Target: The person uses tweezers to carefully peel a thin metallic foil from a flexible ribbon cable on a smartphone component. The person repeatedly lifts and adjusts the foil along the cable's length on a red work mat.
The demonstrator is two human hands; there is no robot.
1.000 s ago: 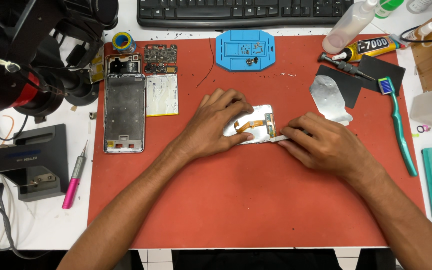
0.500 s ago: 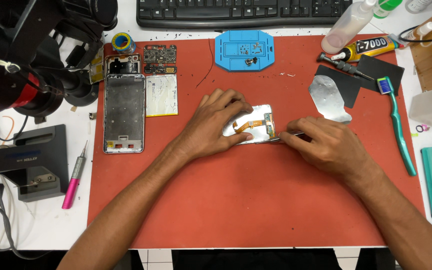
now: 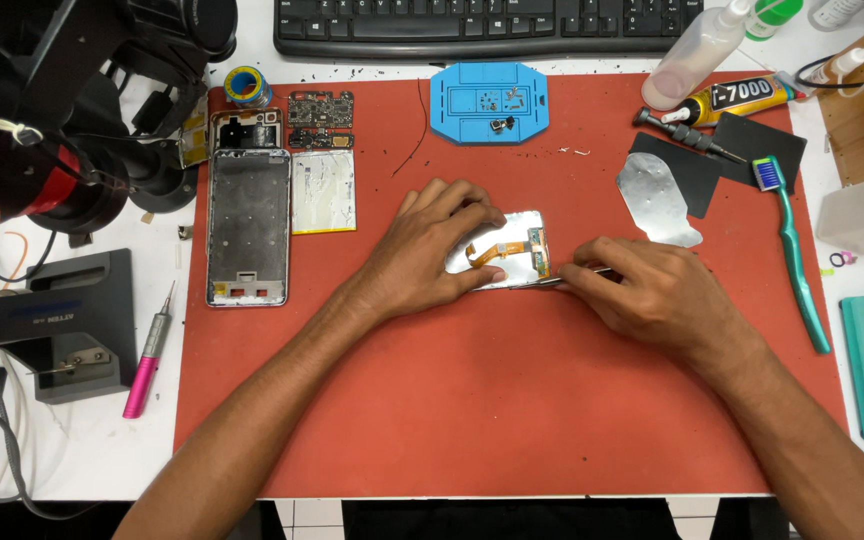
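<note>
Now – L hand (image 3: 430, 250) flat on shiny metal plate (image 3: 500, 250); R hand (image 3: 652, 295) pinching thin tweezers (image 3: 552, 282), prob. steel.

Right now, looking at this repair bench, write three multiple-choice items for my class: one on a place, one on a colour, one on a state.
1. Where does the phone frame lie?
A. By the mat's left edge
B. On the keyboard
C. Under the right forearm

2. What colour is the screwdriver lying off the mat?
A. Green
B. Pink
C. Yellow

3. What is the left hand doing?
A. Hanging in the air
B. Gripping the toothbrush
C. Pressing on the silver phone part

Answers: 1 A, the frame sits on the red mat near its left side. 2 B, its handle is pink. 3 C, its fingers rest on the silver phone part while the right hand puts tweezers to its edge.
</note>
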